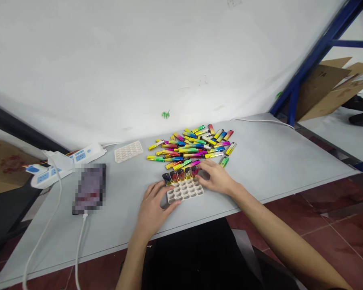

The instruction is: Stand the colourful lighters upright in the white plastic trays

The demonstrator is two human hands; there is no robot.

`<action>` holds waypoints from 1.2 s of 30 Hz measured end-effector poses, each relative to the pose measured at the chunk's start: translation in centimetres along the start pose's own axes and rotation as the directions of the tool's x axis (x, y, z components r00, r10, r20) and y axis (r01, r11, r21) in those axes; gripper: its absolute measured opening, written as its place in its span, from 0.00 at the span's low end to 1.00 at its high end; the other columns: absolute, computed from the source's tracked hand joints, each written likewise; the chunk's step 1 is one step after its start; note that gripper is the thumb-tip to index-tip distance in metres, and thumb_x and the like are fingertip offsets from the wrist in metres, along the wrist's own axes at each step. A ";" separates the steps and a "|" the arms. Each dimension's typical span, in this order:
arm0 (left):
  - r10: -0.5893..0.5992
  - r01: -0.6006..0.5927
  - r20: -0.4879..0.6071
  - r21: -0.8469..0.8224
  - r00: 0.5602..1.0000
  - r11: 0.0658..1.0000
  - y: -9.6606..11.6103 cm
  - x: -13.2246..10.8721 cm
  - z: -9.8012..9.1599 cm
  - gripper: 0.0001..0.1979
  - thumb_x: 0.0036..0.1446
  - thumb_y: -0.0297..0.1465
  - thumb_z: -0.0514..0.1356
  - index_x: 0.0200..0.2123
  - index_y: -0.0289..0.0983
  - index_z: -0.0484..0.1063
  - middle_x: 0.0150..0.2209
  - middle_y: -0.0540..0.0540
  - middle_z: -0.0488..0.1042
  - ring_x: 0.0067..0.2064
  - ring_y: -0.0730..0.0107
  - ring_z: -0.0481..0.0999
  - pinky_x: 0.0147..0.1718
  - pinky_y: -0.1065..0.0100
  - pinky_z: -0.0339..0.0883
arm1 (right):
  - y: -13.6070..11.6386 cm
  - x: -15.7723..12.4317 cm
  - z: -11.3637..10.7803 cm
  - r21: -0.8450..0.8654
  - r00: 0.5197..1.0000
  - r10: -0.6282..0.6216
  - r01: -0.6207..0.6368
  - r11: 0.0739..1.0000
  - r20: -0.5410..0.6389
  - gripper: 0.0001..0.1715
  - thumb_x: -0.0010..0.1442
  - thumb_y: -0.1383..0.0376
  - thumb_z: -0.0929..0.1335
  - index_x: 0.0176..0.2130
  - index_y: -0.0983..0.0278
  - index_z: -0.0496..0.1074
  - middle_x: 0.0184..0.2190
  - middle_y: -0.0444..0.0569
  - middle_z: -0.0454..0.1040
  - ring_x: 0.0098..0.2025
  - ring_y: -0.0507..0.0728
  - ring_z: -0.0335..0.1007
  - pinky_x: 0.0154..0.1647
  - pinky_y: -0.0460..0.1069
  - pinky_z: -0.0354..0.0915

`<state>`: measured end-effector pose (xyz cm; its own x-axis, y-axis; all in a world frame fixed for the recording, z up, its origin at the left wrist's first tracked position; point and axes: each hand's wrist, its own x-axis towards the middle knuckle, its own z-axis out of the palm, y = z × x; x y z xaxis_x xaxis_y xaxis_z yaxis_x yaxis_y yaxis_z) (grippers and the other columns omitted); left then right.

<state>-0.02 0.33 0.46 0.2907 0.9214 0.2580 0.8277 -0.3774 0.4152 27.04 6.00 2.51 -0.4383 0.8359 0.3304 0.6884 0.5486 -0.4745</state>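
The lighter pile point(189, 150) lies beyond the tray point(186, 194), nearer the half-curled right hand point(215, 177), hold unclear, than the left hand point(153, 204), empty and loosely spread at the tray's left.

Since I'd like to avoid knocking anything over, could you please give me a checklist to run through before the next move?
1. Near tray flat on the table: ok.
2. Five standing lighters upright along its far edge: ok.
3. Left hand at the tray's left side: ok, thumb and fingers spread apart.
4. Right hand free of the rightmost standing lighter: cannot tell; the fingers are close, but contact is unclear.
5. Loose lighters in an orderly stack: not ok, they lie jumbled behind the tray.
6. White cable away from the tray: ok, well to the left.
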 end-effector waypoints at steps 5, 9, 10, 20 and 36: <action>0.025 -0.025 -0.026 -0.002 0.999 1.000 -0.1 0.0 0.0 0.18 0.60 0.44 0.62 0.51 0.47 0.74 0.56 0.45 0.72 0.59 0.55 0.67 0.56 0.52 0.67 | 0.3 -1.4 -0.3 -0.095 0.972 0.069 -0.092 0.991 -0.223 0.14 0.66 0.68 0.62 0.46 0.62 0.73 0.43 0.54 0.76 0.46 0.62 0.68 0.49 0.55 0.63; 0.013 -0.013 -0.023 -0.014 1.000 1.000 -0.3 0.0 0.1 0.18 0.60 0.45 0.62 0.51 0.47 0.74 0.56 0.46 0.72 0.59 0.55 0.67 0.55 0.52 0.67 | 1.2 -2.7 -0.9 -0.234 0.841 0.365 -0.479 0.846 -0.399 0.17 0.68 0.56 0.62 0.46 0.62 0.74 0.40 0.56 0.72 0.42 0.63 0.69 0.40 0.54 0.62; 0.010 -0.010 -0.021 -0.015 1.000 1.000 -0.3 0.0 0.2 0.18 0.60 0.45 0.62 0.51 0.47 0.74 0.57 0.46 0.72 0.59 0.55 0.67 0.56 0.52 0.67 | 1.3 -3.0 -1.1 -0.265 0.819 0.426 -0.540 0.799 -0.385 0.20 0.66 0.52 0.63 0.45 0.62 0.74 0.40 0.56 0.72 0.42 0.63 0.69 0.38 0.53 0.62; 0.037 -0.037 -0.042 -0.018 0.998 0.999 -0.2 0.0 0.1 0.18 0.60 0.45 0.62 0.51 0.47 0.74 0.57 0.45 0.72 0.59 0.54 0.67 0.55 0.51 0.68 | 0.9 -3.7 -3.4 -0.382 0.802 0.597 -0.554 0.740 -0.007 0.16 0.60 0.70 0.63 0.49 0.69 0.66 0.43 0.62 0.72 0.42 0.65 0.72 0.38 0.53 0.60; 0.017 -0.018 -0.018 -0.042 1.000 0.999 0.0 -0.2 0.0 0.19 0.60 0.45 0.62 0.52 0.47 0.73 0.57 0.45 0.70 0.59 0.55 0.66 0.56 0.51 0.67 | 1.5 4.3 -1.3 0.893 0.915 0.372 -0.290 0.345 0.154 0.11 0.57 0.61 0.67 0.35 0.59 0.58 0.23 0.37 0.64 0.22 0.50 0.60 0.25 0.47 0.61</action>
<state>-0.11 0.16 0.44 0.2964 0.9128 0.2809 0.8016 -0.3976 0.4465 27.00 10.38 4.26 -0.2339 0.9723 0.0001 -0.1514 -0.0363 -0.9878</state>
